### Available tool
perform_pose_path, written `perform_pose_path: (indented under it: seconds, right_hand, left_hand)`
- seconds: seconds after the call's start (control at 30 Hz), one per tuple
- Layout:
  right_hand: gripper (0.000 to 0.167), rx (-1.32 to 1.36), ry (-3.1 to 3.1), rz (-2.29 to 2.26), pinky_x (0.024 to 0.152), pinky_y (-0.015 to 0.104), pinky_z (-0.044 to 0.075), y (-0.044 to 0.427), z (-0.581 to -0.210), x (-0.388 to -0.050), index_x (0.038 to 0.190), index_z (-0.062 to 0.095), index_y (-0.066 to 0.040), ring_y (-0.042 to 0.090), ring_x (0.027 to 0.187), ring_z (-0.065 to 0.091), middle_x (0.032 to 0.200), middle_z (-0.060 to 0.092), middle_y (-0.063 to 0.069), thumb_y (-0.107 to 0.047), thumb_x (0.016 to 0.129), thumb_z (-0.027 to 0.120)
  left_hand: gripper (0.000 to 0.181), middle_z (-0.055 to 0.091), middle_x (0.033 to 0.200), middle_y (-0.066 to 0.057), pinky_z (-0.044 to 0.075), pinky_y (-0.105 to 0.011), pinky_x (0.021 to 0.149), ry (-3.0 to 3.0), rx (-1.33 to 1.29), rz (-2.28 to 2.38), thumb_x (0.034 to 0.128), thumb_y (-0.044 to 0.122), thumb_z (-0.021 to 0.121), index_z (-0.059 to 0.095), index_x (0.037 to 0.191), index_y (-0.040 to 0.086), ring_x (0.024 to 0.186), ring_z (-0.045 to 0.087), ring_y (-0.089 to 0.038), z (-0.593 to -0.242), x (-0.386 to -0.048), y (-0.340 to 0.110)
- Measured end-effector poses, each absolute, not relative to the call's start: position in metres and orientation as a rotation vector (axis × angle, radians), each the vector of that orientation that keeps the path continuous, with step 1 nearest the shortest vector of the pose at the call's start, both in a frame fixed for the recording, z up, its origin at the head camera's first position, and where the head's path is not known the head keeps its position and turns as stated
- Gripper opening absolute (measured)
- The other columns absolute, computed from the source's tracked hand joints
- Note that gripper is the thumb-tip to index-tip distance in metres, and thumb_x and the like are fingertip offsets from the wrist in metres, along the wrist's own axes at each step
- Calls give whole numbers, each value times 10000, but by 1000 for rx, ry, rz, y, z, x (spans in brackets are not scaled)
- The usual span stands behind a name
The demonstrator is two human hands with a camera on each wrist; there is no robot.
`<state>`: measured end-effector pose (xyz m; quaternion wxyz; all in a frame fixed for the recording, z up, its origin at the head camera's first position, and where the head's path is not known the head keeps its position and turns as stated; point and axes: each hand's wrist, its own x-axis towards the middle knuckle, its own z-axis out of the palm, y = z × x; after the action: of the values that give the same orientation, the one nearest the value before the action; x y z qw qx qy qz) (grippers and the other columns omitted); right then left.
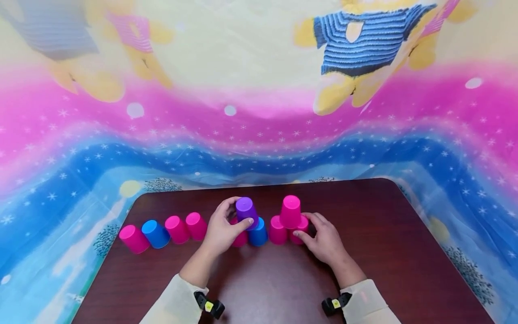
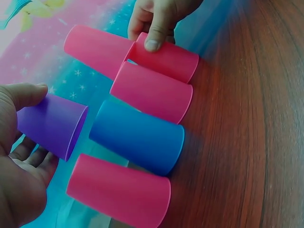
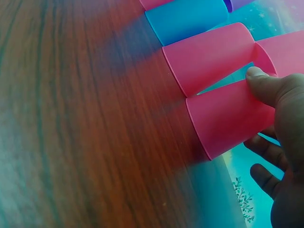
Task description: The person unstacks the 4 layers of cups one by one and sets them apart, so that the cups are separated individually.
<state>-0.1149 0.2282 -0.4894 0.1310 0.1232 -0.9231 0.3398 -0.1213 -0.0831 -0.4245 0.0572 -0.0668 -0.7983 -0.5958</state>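
My left hand (image 1: 220,229) holds a purple cup (image 1: 244,209) upside down between thumb and fingers. In the left wrist view the purple cup hangs just above a blue cup (image 2: 137,137) and a pink cup (image 2: 121,190), apart from both. My right hand (image 1: 327,240) grips a pink cup (image 3: 228,118) on the table, thumb on its near side and fingers behind. Beside that stands another pink cup (image 1: 277,231). A third pink cup (image 1: 291,211) rests upside down across the tops of these two.
To the left, a row of upside-down cups stands on the dark wooden table (image 1: 259,288): a pink cup (image 1: 134,239), a blue cup (image 1: 155,234) and two more pink ones (image 1: 176,229). A patterned cloth (image 1: 259,112) hangs behind the table's far edge.
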Motion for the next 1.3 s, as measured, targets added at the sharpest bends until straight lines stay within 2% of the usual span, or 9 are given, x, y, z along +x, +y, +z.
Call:
perform_pose_path:
  seconds: [0.47, 0.9, 1.3]
  right_hand:
    - [628, 356, -2688, 996, 927, 495, 579, 227, -492, -115, 1385, 601, -154, 270, 1073, 651, 1178, 628, 6, -434, 874, 834]
    - [631, 338, -2686, 998, 944, 502, 574, 227, -490, -113, 1385, 602, -129, 263, 1085, 647, 1188, 631, 19, -412, 874, 841]
    - [626, 343, -2684, 1021, 928, 489, 579, 227, -490, -113, 1386, 600, -129, 281, 1082, 649, 1193, 628, 27, -415, 881, 834]
  left_hand:
    - [687, 625, 1362, -96, 506, -503, 1072, -2447, -120, -1790, 824, 148, 891, 547, 1419, 141, 1278, 606, -324, -429, -113, -110]
    - [680, 615, 1391, -123, 488, -499, 1086, -2451, -74, -1791, 842, 102, 870, 531, 1431, 132, 1312, 584, -350, -431, -107, -128]
    - [693, 610, 1399, -148, 468, -497, 1103, -2467, -51, -1757, 849, 130, 873, 513, 1440, 119, 1327, 566, -376, -433, -101, -144]
